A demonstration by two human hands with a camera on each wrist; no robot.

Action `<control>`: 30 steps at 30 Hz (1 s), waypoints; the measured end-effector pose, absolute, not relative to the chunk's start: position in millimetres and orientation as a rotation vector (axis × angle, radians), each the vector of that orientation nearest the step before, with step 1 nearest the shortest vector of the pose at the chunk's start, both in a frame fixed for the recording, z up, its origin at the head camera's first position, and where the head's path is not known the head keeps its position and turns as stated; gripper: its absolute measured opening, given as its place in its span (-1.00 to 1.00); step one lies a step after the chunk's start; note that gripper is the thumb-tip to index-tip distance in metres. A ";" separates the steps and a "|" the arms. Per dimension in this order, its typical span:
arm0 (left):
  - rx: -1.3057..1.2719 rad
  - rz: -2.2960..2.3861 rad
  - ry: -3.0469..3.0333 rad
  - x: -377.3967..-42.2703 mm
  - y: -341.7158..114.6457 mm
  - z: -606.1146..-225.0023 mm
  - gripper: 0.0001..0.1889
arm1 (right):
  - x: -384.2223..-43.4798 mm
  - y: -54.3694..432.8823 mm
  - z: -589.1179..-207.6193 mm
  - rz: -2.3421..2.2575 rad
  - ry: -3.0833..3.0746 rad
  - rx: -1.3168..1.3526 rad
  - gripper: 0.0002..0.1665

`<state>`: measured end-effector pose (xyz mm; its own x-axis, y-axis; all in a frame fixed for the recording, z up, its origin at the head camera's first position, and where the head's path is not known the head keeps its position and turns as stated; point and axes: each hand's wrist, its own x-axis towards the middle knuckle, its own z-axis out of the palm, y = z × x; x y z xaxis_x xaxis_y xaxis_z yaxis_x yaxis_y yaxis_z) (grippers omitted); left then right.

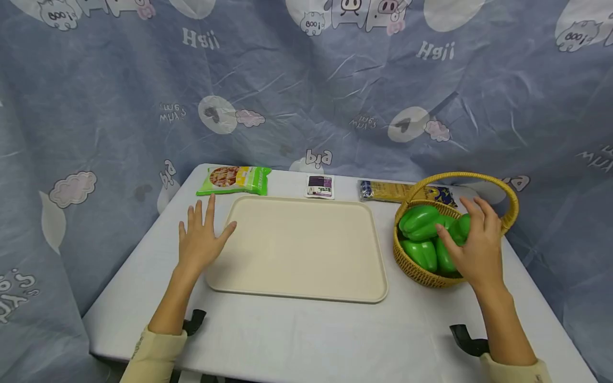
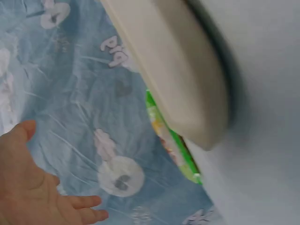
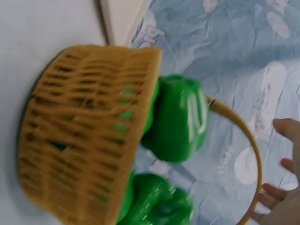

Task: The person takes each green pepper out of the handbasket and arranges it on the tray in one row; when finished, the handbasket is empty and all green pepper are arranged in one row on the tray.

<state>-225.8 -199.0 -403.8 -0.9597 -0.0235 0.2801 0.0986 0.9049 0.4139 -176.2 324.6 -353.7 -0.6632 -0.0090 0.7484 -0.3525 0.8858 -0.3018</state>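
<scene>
A wicker basket [image 1: 421,275] with an arched handle stands on the right of the table, holding several green bell peppers [image 1: 421,223]. My right hand [image 1: 479,250] hovers over the basket's right side, fingers spread, with nothing held. In the right wrist view the peppers [image 3: 176,119] rise above the basket rim, and the hand [image 3: 283,187] appears near the handle [image 3: 248,136]. My left hand [image 1: 201,242] is spread out above the left edge of a beige tray [image 1: 301,247]. The left wrist view shows that hand [image 2: 37,187] with its fingers extended and nothing in it.
Along the table's back edge lie a green snack-like packet [image 1: 234,180], a small white packet with a dark label [image 1: 320,186] and a long yellow-and-blue packet [image 1: 383,191], partly behind the basket. A patterned blue-grey cloth [image 1: 297,80] hangs behind the white table [image 1: 297,340].
</scene>
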 end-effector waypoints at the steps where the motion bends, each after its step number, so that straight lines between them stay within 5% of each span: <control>1: -0.045 -0.667 -2.761 -227.6 -202.2 -408.3 -0.10 | -175.6 328.2 -355.4 0.563 -2.212 0.275 -0.16; 18: -0.241 -1.744 -2.504 -249.0 -258.9 -463.3 -0.15 | -181.6 372.1 -394.8 0.728 -2.046 0.251 0.03; 30: -0.447 -1.707 -2.658 -253.5 -267.1 -495.6 -0.26 | -184.6 387.9 -422.1 0.749 -2.139 0.199 0.01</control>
